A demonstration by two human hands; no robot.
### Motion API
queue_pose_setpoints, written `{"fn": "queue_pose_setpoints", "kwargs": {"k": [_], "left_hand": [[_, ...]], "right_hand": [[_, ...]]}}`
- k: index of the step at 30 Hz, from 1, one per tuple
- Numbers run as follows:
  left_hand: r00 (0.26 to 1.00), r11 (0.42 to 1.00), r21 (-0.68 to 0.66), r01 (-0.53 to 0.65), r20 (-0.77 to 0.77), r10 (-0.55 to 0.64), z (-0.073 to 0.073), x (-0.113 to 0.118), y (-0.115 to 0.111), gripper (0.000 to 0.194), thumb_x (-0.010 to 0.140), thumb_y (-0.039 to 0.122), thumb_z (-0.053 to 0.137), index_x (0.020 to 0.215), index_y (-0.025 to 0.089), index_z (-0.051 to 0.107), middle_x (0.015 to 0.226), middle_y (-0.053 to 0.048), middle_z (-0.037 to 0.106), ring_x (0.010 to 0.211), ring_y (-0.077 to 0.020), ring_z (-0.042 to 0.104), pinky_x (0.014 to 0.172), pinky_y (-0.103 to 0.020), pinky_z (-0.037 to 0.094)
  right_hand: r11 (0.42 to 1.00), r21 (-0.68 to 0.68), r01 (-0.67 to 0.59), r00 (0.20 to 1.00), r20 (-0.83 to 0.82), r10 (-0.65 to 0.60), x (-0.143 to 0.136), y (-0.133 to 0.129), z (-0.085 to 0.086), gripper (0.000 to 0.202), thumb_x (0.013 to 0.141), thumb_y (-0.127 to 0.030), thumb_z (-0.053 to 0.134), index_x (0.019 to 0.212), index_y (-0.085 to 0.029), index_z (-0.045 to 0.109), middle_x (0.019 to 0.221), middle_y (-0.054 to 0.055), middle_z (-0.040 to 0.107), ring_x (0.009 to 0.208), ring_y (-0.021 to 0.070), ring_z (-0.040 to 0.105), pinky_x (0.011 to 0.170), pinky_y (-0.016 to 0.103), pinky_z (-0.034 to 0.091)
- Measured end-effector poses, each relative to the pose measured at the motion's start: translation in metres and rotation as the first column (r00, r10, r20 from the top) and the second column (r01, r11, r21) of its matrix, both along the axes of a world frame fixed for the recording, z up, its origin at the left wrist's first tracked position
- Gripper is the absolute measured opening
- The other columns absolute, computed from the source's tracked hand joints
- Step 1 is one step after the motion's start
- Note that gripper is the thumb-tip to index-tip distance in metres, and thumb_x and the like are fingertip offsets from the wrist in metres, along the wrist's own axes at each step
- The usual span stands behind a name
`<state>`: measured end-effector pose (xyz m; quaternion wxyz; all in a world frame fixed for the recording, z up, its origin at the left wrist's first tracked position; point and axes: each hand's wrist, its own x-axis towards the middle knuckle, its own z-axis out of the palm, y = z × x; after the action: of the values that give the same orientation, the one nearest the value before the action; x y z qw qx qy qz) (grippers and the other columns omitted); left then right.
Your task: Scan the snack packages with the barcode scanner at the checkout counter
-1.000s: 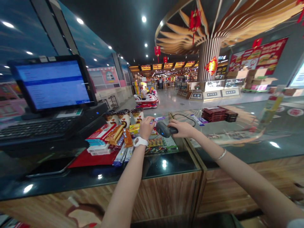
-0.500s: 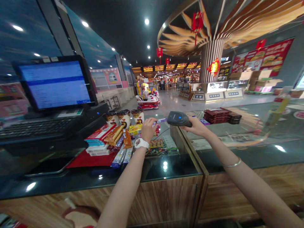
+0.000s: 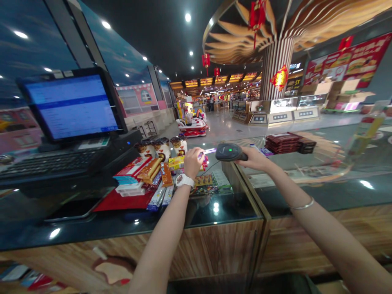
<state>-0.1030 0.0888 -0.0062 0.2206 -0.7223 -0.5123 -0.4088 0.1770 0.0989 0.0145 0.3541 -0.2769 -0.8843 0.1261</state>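
Note:
My right hand [image 3: 253, 158] is wrapped round the handle of a black barcode scanner [image 3: 228, 152], which shows a green light and points left. Just left of its head, my left hand [image 3: 192, 162] pinches a thin purple-and-white packet [image 3: 210, 151], lit by the scanner. Below and left of that hand are a yellow box [image 3: 176, 163], orange-brown snack packs [image 3: 150, 170] and a stack of red and blue boxes [image 3: 130, 171] on a red sheet [image 3: 122, 202]. Three lidded cups [image 3: 161, 148] stand behind them.
A monitor [image 3: 72, 106] and black keyboard [image 3: 27, 165] are at the left, with a dark flat device [image 3: 72, 210] in front. Stacked dark red packets [image 3: 282, 143] lie on the right glass counter [image 3: 330, 179]. A bottle [image 3: 367, 130] stands far right.
The scanner's light has turned from blue to green, and a bright glow now falls on the packet. Both hands keep their grips; the view has shifted slightly.

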Motion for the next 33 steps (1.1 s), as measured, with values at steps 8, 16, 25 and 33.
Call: {"fn": "queue_pose_setpoints", "kwargs": {"k": [8,16,25,33], "left_hand": [[1.000,1.000,-0.031,0.004,0.011,-0.004,0.001,-0.001,-0.001,0.015,0.085,0.011,0.061,0.094,0.021,0.066,0.101,-0.005,0.070,0.100,-0.0235,0.061,0.090,-0.036,0.046],[1.000,0.999,-0.040,0.015,0.013,-0.014,0.002,-0.001,-0.003,0.014,0.086,0.012,0.060,0.095,0.021,0.066,0.102,-0.006,0.070,0.100,-0.0234,0.062,0.090,-0.037,0.046],[1.000,0.999,-0.027,0.022,0.008,-0.021,0.002,-0.001,-0.001,0.016,0.086,0.012,0.059,0.097,0.021,0.066,0.102,-0.006,0.070,0.099,-0.0231,0.061,0.090,-0.036,0.046],[0.998,0.998,-0.038,0.041,0.046,-0.039,0.003,0.001,-0.004,0.016,0.085,0.012,0.059,0.096,0.021,0.066,0.102,-0.005,0.070,0.100,-0.0226,0.062,0.091,-0.037,0.047]], "right_hand": [[1.000,0.014,-0.003,1.000,-0.024,0.003,-0.002,0.006,-0.007,0.026,0.079,-0.032,0.062,0.101,-0.018,0.068,0.101,0.007,0.073,0.097,0.0264,0.067,0.088,0.038,0.051],[1.000,0.006,-0.014,1.000,-0.017,0.014,-0.002,0.007,-0.008,0.029,0.080,-0.031,0.062,0.105,-0.017,0.067,0.104,0.008,0.073,0.101,0.0280,0.066,0.090,0.039,0.050],[1.000,0.003,0.017,0.984,0.180,-0.018,-0.019,0.002,-0.020,0.036,0.086,-0.042,0.061,0.111,-0.017,0.061,0.106,0.010,0.067,0.098,0.0267,0.065,0.086,0.037,0.050],[0.999,-0.007,-0.052,0.943,0.328,0.051,-0.033,0.000,-0.043,0.043,0.086,-0.034,0.060,0.126,-0.018,0.056,0.118,0.011,0.061,0.103,0.0256,0.064,0.088,0.036,0.051]]}}
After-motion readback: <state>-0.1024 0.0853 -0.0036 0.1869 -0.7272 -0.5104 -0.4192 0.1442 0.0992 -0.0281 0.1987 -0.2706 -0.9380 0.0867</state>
